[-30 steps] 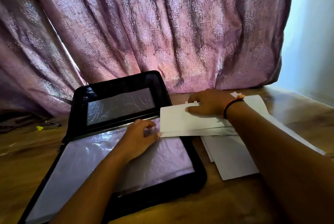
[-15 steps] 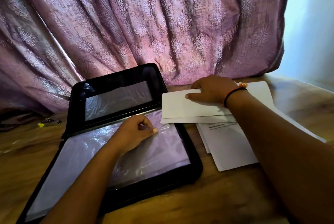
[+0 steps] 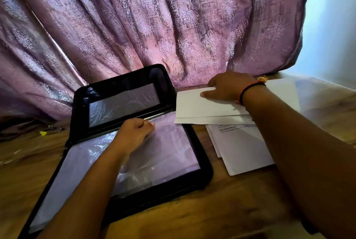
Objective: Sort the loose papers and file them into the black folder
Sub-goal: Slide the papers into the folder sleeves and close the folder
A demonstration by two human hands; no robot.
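The black folder [image 3: 202, 179] lies open on the wooden table, its lid propped against the curtain. A clear plastic sleeve [image 3: 173, 152] covers its lower half. My left hand [image 3: 133, 134] pinches the sleeve's top edge near the spine, fingers curled. To the right, my right hand [image 3: 227, 86] holds a white sheet [image 3: 202, 105], thumb on top and fingers over its far edge. The sheet's left end lies just past the folder's right corner. More loose papers [image 3: 244, 150] lie under and in front of it, one with printed text.
A pink patterned curtain [image 3: 154, 26] hangs right behind the folder. A pale wall [image 3: 331, 26] stands at the far right. A small yellow-tipped item [image 3: 43, 133] lies on the table [image 3: 212, 215] at the left. Bare wood shows in front of the folder.
My left hand's fingers have curled tighter on the sleeve's edge. The white sheet and my right hand have drawn slightly right, away from my left hand. The view has tilted up.
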